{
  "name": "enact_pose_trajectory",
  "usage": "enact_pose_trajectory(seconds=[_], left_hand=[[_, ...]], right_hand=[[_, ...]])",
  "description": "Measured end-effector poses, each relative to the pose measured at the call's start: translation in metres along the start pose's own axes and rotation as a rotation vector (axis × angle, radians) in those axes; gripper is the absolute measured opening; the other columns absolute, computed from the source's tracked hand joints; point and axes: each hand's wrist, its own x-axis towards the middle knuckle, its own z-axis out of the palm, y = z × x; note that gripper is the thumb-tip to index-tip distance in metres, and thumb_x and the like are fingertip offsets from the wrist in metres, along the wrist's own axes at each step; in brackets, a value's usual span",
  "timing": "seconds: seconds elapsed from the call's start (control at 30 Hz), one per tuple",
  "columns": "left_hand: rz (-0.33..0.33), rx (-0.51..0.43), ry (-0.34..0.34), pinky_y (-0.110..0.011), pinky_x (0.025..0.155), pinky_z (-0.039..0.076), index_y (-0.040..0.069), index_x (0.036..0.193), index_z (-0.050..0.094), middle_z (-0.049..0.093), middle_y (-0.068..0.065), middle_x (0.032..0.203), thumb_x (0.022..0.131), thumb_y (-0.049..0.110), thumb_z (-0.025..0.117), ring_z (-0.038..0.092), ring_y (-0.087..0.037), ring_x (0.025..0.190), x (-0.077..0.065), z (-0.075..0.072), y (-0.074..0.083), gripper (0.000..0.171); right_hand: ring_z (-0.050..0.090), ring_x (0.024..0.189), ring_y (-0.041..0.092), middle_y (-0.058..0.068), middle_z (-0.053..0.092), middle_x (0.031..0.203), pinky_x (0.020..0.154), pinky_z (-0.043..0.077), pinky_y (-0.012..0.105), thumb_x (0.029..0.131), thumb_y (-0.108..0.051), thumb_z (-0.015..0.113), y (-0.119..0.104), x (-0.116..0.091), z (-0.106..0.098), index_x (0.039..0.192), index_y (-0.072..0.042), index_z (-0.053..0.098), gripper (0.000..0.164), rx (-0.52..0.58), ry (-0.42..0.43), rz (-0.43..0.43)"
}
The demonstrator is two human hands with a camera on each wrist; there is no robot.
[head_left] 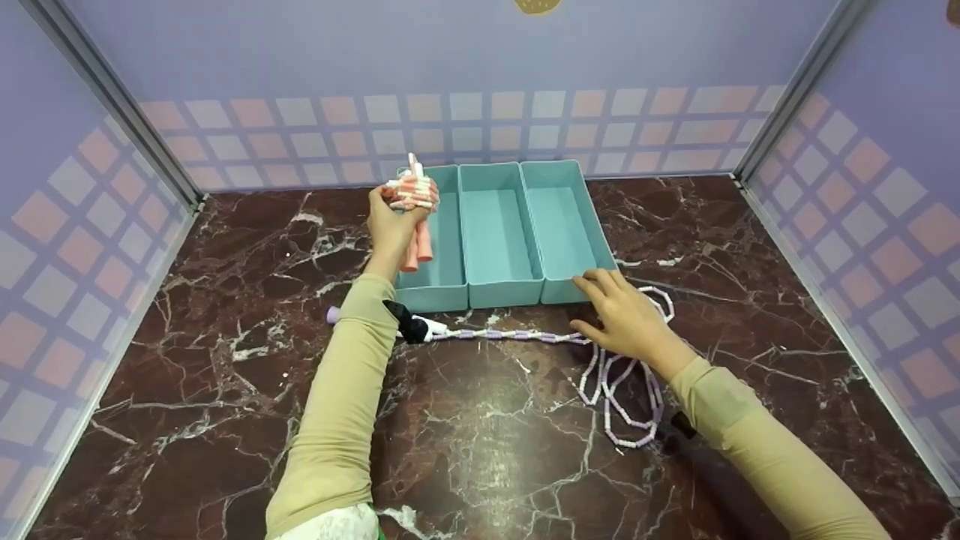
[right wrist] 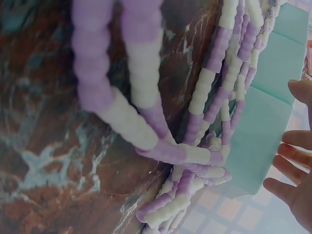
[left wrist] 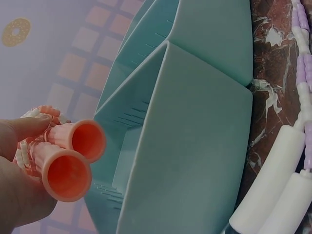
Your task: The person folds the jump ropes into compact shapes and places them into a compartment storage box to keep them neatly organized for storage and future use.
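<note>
My left hand (head_left: 391, 225) grips a bundled pink-and-white beaded jump rope (head_left: 414, 193) above the left part of a teal three-compartment box (head_left: 501, 294). Two hollow pink handles (left wrist: 67, 174) stick out of the bundle in the left wrist view. Over at the box's front right corner, my right hand (head_left: 626, 315) has its fingers spread loosely near the rim and holds nothing. A purple-and-white beaded jump rope (head_left: 630, 442) lies in loops beneath and beside that hand. Its cord stretches left to white handles (left wrist: 268, 180), partly hidden by my left forearm in the head view.
The box stands against the back wall (head_left: 480, 52) on a dark red marbled tabletop (head_left: 495, 450). Side walls (head_left: 67, 195) close in the left and right of the table. A purple handle end (head_left: 332, 315) shows left of my left forearm.
</note>
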Motion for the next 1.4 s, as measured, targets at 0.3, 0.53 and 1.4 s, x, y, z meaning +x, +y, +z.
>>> enact_pose_trajectory(seconds=[0.3, 0.53, 1.4], left_hand=[[-0.048, 0.005, -0.052, -0.033, 0.110, 0.046, 0.012, 0.155, 0.023, 0.051, -0.015, 0.146, 0.082, 0.020, 0.076, 0.052, -0.026, 0.130, 0.000, -0.002, 0.005, 0.090], [-0.100, 0.106, -0.116, -0.040, 0.120, 0.034, 0.021, 0.160, 0.005, 0.037, -0.014, 0.158, 0.090, 0.033, 0.069, 0.038, -0.029, 0.144, 0.003, -0.008, 0.022, 0.096], [0.261, 0.467, -0.327, -0.054, 0.118, 0.034, 0.002, 0.155, 0.021, 0.041, -0.030, 0.149, 0.092, 0.017, 0.062, 0.042, -0.044, 0.138, -0.012, -0.076, -0.009, 0.077]], right_hand=[[0.054, 0.119, 0.040, 0.021, 0.055, 0.128, 0.110, 0.044, 0.054, 0.086, -0.036, 0.074, -0.001, 0.000, -0.002, 0.138, 0.002, 0.053, 0.068, -0.008, -0.004, 0.001], [0.053, 0.122, 0.041, 0.024, 0.052, 0.135, 0.107, 0.045, 0.053, 0.086, -0.037, 0.074, -0.001, -0.003, 0.000, 0.140, 0.003, 0.051, 0.071, -0.016, 0.011, 0.009], [0.047, 0.137, 0.037, 0.022, 0.047, 0.148, 0.113, 0.038, 0.059, 0.089, -0.030, 0.070, -0.026, -0.007, -0.001, 0.147, 0.003, 0.041, 0.072, -0.067, -0.070, 0.160]])
